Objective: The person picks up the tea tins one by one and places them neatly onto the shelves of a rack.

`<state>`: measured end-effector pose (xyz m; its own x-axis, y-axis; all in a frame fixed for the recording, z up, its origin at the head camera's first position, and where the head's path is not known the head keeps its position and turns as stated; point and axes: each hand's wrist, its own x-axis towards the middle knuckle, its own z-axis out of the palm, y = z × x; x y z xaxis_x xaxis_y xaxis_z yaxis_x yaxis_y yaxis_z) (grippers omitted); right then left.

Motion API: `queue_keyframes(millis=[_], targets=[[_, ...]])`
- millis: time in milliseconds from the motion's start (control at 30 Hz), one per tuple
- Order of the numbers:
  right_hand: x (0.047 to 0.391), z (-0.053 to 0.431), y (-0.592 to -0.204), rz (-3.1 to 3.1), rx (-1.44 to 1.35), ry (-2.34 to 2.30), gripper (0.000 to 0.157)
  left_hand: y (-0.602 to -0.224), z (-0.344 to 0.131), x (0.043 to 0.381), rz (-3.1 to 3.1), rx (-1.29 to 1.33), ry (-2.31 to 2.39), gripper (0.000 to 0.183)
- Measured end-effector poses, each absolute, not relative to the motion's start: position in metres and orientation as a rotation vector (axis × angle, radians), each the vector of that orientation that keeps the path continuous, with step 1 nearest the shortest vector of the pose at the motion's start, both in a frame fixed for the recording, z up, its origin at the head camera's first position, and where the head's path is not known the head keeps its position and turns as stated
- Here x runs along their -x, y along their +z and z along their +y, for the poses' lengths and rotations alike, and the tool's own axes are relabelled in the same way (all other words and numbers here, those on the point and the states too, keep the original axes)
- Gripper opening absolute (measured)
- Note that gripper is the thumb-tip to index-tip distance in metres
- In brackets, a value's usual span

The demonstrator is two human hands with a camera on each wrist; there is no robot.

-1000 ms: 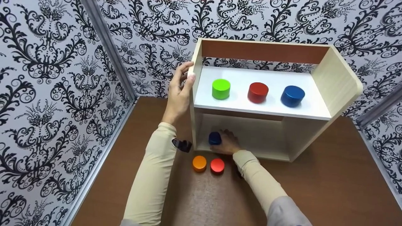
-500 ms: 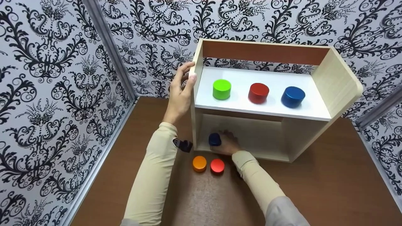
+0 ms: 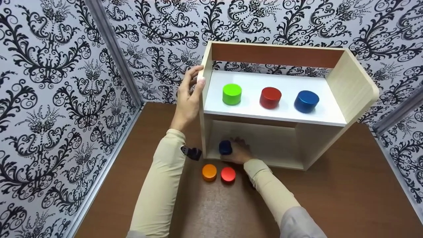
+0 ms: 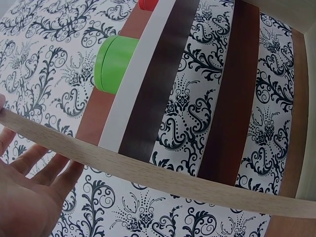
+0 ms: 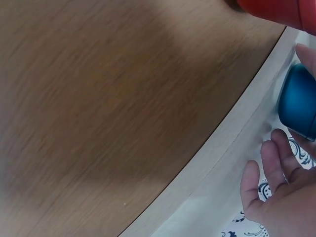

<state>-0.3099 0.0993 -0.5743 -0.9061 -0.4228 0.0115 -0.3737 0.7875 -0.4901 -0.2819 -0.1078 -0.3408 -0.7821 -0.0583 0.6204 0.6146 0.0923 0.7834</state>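
Note:
My left hand [image 3: 188, 97] grips the left side panel [image 3: 205, 138] of a light wooden shelf unit, thumb at the front edge and fingers on the outer side. The left wrist view shows those fingers [image 4: 47, 170] beyond the panel edge. Inside the lower compartment, at the left, my right hand [image 3: 238, 150] pinches a dark blue round tin [image 3: 225, 147]. In the right wrist view the tin [image 5: 300, 101] sits between thumb and index finger, over the pale shelf floor; the other fingers hang loosely. Part of the tin is cut off there.
On the white upper shelf [image 3: 251, 77] stand a green tin [image 3: 232, 94], a dark red tin [image 3: 270, 98] and a blue tin [image 3: 306, 101]. An orange tin [image 3: 209, 172] and a red tin [image 3: 228, 174] stand on the brown table [image 3: 224, 211] before the unit. Patterned walls enclose it.
The blue tin and my right hand have shifted very slightly toward me. My left hand stays at the panel; the whole head view drifts a little.

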Motion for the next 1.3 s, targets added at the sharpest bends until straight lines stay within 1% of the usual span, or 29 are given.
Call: queue_keyframes(millis=[233,433,600,767,1300], targets=[[0.307,0.105,-0.568,2.846,0.652,-0.826,0.088,-0.341,-0.108,0.281,-1.870,0.530,-1.707,0.041],[0.303,0.114,-0.560,2.860,0.660,-0.882,0.084,-0.341,-0.108,0.280,-1.875,0.522,-1.712,0.040],[0.298,0.124,-0.555,2.905,0.747,-0.971,0.076,-0.341,-0.107,0.281,-1.871,0.532,-1.732,0.040],[0.292,0.132,-0.550,2.922,0.826,-1.118,0.063,-0.341,-0.107,0.282,-1.858,0.543,-1.734,0.040],[0.252,0.156,-0.537,2.940,0.747,-1.249,0.037,-0.340,-0.107,0.281,-1.850,0.544,-1.741,0.041]])
